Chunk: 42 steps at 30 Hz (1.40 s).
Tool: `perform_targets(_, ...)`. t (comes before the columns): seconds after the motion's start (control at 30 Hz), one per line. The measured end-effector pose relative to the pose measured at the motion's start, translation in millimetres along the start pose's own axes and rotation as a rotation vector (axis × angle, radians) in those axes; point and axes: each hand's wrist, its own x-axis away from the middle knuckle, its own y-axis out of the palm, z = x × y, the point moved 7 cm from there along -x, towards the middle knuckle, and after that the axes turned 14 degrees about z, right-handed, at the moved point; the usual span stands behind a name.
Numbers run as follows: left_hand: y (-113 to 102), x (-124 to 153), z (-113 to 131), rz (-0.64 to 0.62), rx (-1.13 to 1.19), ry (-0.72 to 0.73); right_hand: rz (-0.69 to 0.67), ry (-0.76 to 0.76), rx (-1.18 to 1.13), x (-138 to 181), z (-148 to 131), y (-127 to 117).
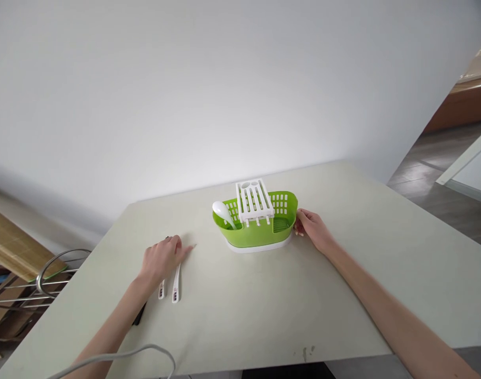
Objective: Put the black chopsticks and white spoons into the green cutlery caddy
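Note:
A green basket (254,237) with a white base stands on the table, and a white slotted rack (256,199) lies across its top. In the basket's left end leans a white spoon (223,213), bowl upward. My right hand (309,227) is closed on the basket's right end, fingers bent against its side. To the left, my left hand (163,259) is over white handles (176,289) lying on the table. Its thumb side is stretched out and apart; the other fingertips are partly hidden. A dark, slim object (139,314) shows beneath the left forearm.
The pale table (264,300) meets a white wall (224,95) at the back. A grey cable (126,353) crosses the near left. Beyond the left edge are a metal wire rack (43,284) and a bamboo-like panel (23,237). Floor shows at right.

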Motion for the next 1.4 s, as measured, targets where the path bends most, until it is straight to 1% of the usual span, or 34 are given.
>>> perform_targets(0.07, -13, -3, 13, 0.1, 0.109, 0.028, -0.003, -0.002, 0.003, -1, 2, 0)
perform_targets(0.17, -35, -8, 40, 0.253, 0.402, 0.036, -0.002, -0.004, 0.008, -2, 6, 0)
perform_targets(0.23, -47, -15, 56, 0.324, 0.571, 0.002, -0.002, -0.005, 0.013, -3, 8, 0)
perform_targets(0.3, -52, -24, 71, 0.348, 0.648, -0.036, -0.006, -0.005, 0.017, -3, 8, 1)
perform_targets(0.37, -50, -37, 83, 0.289, 0.683, -0.072, -0.011, -0.005, 0.018, -2, 8, 1)
perform_targets(0.5, -39, -56, 105, 0.081, 0.731, -0.087, -0.009, -0.009, 0.024, 0, 4, 2)
perform_targets(0.57, -37, -59, 111, 0.033, 0.756, -0.081, -0.011, -0.014, 0.028, 1, 3, 2)
perform_targets(0.63, -37, -60, 113, 0.043, 0.796, -0.094, -0.019, -0.02, 0.032, 2, 2, 2)
perform_targets(0.73, -41, -59, 112, 0.121, 0.9, -0.132, -0.028, -0.029, 0.037, 1, 2, 2)
perform_targets(0.87, -50, -54, 107, 0.21, 1.102, -0.169, -0.03, -0.033, 0.044, 0, 4, 1)
perform_targets(0.93, -60, -50, 108, 0.242, 1.21, -0.144, -0.031, -0.035, 0.046, 0, 5, 1)
perform_targets(1.0, -74, -45, 110, 0.294, 1.307, -0.087, -0.031, -0.036, 0.045, -1, 6, 1)
perform_targets(1.07, -91, -40, 111, 0.389, 1.398, -0.033, -0.033, -0.035, 0.042, -1, 6, 1)
perform_targets(1.1, -101, -38, 110, 0.457, 1.441, -0.02, -0.034, -0.035, 0.041, 0, 6, 1)
perform_targets(1.17, -120, -34, 102, 0.636, 1.505, -0.035, -0.034, -0.035, 0.039, 0, 6, 2)
perform_targets(1.23, -137, -30, 90, 0.815, 1.517, -0.074, -0.033, -0.036, 0.036, 1, 5, 2)
perform_targets(1.27, -143, -28, 85, 0.874, 1.501, -0.093, -0.032, -0.035, 0.035, 1, 5, 2)
perform_targets(1.3, -146, -27, 80, 0.899, 1.479, -0.11, -0.031, -0.035, 0.034, 1, 5, 2)
perform_targets(1.33, -147, -26, 77, 0.889, 1.454, -0.127, -0.031, -0.034, 0.034, 0, 5, 2)
perform_targets(1.37, -144, -26, 74, 0.848, 1.433, -0.149, -0.031, -0.033, 0.034, 0, 5, 2)
perform_targets(1.4, -137, -26, 71, 0.78, 1.419, -0.179, -0.031, -0.033, 0.035, 0, 5, 2)
